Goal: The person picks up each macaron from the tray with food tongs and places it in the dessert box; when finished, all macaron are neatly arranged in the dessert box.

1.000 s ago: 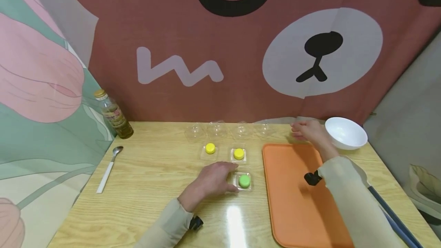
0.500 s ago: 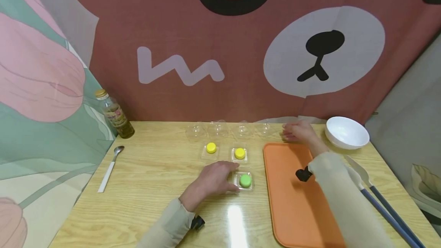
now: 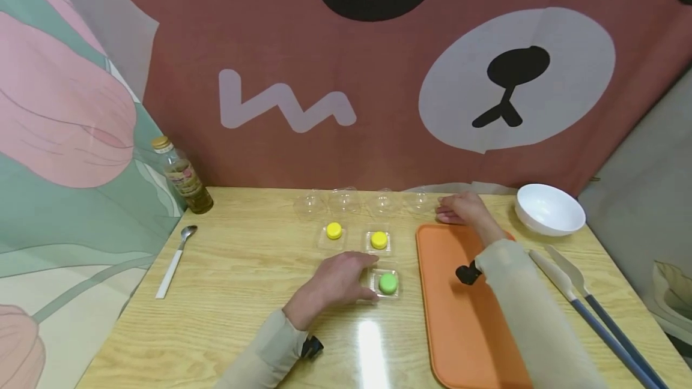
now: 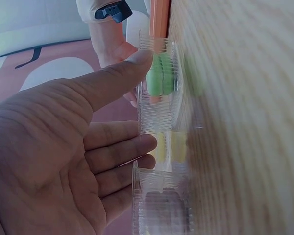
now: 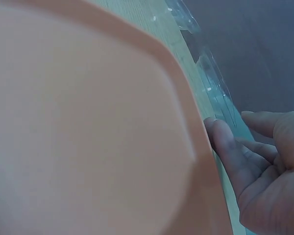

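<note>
In the head view my left hand (image 3: 336, 284) is spread beside a clear plastic box base (image 3: 400, 294) holding a green macaron (image 3: 387, 283). Its thumb (image 4: 130, 61) lies at that base in the left wrist view; contact is hard to tell. A second base with a dark, purplish macaron (image 4: 164, 210) shows below the fingers, covered by the hand from above. Two yellow macarons (image 3: 379, 240) sit in clear bases farther back. My right hand (image 3: 467, 214) is behind the orange tray (image 3: 449, 329), fingers extended towards the rightmost clear domed lid (image 3: 418, 201).
Several clear domed lids (image 3: 344, 199) line the table's back edge. A white bowl (image 3: 550, 210) stands back right, with two blue-handled utensils (image 3: 611, 335) right of the tray. An oil bottle (image 3: 186, 180) and a white-handled spoon (image 3: 173, 266) are at the left.
My right hand has moved left along the table's back, from near the bowl to beside the rightmost lid. The left hand has stayed by the green macaron.
</note>
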The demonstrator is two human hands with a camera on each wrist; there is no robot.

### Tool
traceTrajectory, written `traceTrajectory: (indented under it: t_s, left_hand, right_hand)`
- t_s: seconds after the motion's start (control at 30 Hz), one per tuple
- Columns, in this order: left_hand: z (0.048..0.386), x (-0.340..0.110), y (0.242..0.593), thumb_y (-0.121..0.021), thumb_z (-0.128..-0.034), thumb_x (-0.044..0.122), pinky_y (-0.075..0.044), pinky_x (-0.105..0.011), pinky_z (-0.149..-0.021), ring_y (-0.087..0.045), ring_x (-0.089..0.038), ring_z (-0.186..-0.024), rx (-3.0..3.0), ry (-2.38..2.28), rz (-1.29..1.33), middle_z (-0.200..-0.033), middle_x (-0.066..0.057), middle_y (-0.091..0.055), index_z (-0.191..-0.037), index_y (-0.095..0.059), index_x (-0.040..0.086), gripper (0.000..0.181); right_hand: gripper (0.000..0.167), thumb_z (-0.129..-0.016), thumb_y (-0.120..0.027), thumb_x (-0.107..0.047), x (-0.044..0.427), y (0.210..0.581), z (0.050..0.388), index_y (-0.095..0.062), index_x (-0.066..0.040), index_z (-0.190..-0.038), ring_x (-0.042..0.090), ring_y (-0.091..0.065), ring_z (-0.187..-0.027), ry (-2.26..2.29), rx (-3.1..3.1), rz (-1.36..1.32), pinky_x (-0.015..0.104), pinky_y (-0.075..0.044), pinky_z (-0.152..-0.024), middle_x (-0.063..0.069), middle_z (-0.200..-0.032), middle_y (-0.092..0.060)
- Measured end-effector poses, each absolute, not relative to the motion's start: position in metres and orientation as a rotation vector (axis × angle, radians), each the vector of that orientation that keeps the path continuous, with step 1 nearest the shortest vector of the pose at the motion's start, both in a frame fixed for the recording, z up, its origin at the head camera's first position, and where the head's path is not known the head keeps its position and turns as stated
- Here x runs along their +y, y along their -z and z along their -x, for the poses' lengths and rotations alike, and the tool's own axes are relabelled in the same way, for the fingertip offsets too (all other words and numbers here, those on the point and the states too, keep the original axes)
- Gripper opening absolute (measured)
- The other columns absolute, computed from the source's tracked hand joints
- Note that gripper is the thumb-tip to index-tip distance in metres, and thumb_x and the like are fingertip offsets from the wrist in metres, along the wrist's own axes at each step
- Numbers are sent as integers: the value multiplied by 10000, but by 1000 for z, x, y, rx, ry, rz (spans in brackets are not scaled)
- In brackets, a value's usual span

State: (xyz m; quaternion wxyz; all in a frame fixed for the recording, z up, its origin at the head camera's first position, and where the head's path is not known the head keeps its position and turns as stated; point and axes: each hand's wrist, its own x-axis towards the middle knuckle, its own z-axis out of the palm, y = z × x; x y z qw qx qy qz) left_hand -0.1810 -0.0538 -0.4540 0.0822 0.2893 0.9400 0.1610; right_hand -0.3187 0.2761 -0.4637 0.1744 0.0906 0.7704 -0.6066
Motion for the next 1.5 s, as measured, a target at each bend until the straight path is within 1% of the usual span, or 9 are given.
traceTrajectory:
  t_s: [0.23,0.3,0.4,0.6,0.7,0.9,1.0,1.2,1.5]
  left_hand:
    - [180,-52,455,-862,-771,478,-540,-354,-1048,-612,-184,-1294,2808,-480,-870,-1377,4,-666,-1415,-606,165,760]
    - [180,-52,455,-862,-770,483,-541,-353,-1045,-611,-182,-1295,2809,-479,-871,-1377,5,-666,-1415,-607,167,762]
    - [179,-51,456,-861,-770,487,-539,-353,-1048,-608,-180,-1299,2809,-480,-869,-1380,9,-663,-1416,-605,169,765]
    - [179,-49,455,-852,-785,482,-520,-357,-1078,-595,-183,-1316,2809,-472,-866,-1399,12,-650,-1425,-597,175,754]
    - [179,-48,453,-848,-789,482,-514,-357,-1087,-590,-186,-1323,2806,-465,-870,-1406,10,-645,-1426,-597,178,749]
    - [182,-51,451,-861,-769,490,-524,-364,-1073,-594,-187,-1318,2812,-446,-862,-1402,15,-648,-1429,-595,184,775]
    - [182,-54,452,-858,-772,492,-522,-365,-1075,-589,-188,-1323,2806,-452,-854,-1406,15,-645,-1433,-591,185,776]
    - [181,-57,453,-855,-780,485,-513,-364,-1087,-586,-194,-1327,2806,-485,-846,-1403,7,-647,-1425,-597,174,762]
    - [180,-56,453,-851,-783,489,-516,-357,-1085,-592,-193,-1320,2817,-460,-868,-1402,3,-648,-1426,-596,167,763]
  right_hand:
    - [497,-1063,-501,-130,271,464,315,-415,196,-1428,61,-745,-746,1764,2146,-260,215,-628,-738,86,-972,-773]
    - [497,-1063,-499,-124,270,464,314,-410,198,-1430,65,-746,-744,1764,2138,-254,220,-629,-736,47,-922,-771]
    - [497,-1065,-496,-127,271,464,314,-407,193,-1435,75,-748,-750,1759,2135,-249,233,-632,-743,29,-892,-767]
    - [487,-1079,-486,-187,270,465,315,-460,166,-1414,77,-754,-762,1759,2131,-287,230,-631,-744,24,-895,-771]
    - [492,-1081,-485,-206,270,465,316,-481,176,-1391,86,-758,-760,1766,2133,-309,236,-632,-741,39,-903,-776]
    - [483,-1082,-485,-222,266,466,316,-496,147,-1394,104,-762,-808,1758,2143,-309,242,-630,-783,98,-1028,-771]
    - [483,-1082,-483,-208,264,465,316,-482,148,-1407,109,-764,-811,1755,2141,-308,250,-631,-785,120,-1047,-767]
    - [475,-1077,-481,-157,261,465,317,-446,145,-1443,96,-758,-779,1741,2177,-308,239,-632,-757,100,-993,-774]
    - [468,-1080,-480,-167,262,461,315,-451,114,-1453,70,-753,-802,1764,2174,-300,233,-630,-774,109,-1069,-769]
